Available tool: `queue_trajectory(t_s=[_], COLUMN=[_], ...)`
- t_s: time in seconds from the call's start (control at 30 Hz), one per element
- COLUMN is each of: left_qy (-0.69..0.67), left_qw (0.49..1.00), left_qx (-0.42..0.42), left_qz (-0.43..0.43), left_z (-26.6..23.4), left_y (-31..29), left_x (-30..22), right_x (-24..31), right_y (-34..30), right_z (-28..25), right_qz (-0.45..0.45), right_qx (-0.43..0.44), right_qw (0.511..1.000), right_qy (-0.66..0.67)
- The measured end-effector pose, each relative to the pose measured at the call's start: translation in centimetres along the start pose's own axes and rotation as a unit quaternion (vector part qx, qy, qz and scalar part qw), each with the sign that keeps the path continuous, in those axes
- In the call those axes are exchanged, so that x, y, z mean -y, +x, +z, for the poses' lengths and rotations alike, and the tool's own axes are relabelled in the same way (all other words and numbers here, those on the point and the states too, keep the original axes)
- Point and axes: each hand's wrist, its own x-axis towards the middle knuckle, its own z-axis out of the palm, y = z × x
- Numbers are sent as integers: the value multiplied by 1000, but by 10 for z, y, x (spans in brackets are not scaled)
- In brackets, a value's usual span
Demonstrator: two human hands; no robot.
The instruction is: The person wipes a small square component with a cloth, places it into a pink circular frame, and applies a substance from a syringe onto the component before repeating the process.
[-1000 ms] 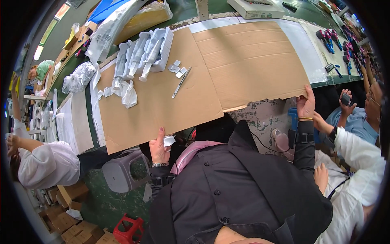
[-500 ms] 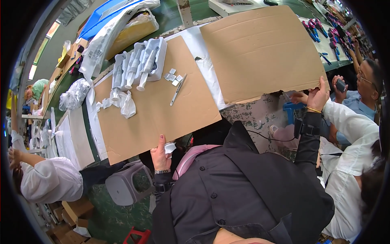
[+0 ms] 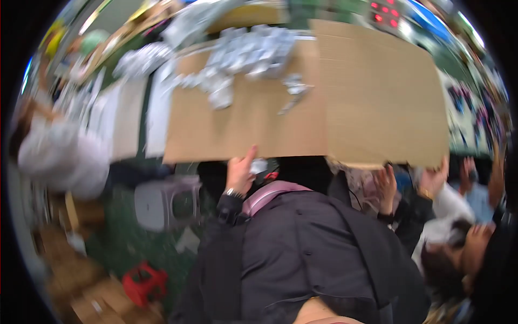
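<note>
Left hand (image 3: 240,175) stands at the front edge of the left cardboard sheet (image 3: 248,127), thumb raised over the rim, a white scrap (image 3: 259,166) just beside it; whether its fingers pinch the board I cannot tell; right hand (image 3: 434,179), blurred, appears to pinch the near right corner of the right cardboard sheet (image 3: 383,97); a co-worker's hand (image 3: 385,186) is raised near that sheet's front edge; as things lie, both sheets are side by side over the desk (image 3: 448,65), butted or overlapping, I cannot say which; the right one seems not yet released or squared, its far and front edges out of line with its neighbour's; a pale tray (image 3: 253,51) and white crumpled pieces (image 3: 220,93) crowd the left sheet's far half; the right sheet's plain face gives open room, whereas the person's body narrows the front.
</note>
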Motion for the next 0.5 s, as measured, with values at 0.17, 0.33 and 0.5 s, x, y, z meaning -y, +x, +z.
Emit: queue_trajectory(t_s=[0.17,0.33,0.5], left_qy=[95,79,-9], left_qw=[990,966,948], left_qx=[103,197,191], left_qz=[-22,146,255], left_z=[-17,-50,-77], left_y=[-25,-79,-117], left_x=[-31,-12,0], right_x=[-28,-76,-127], right_y=[-59,-76,-142], right_z=[90,153,243], right_qz=[95,101,87], right_qx=[-27,202,280], right_qw=[994,974,956], right_qy=[-38,-27,-26])
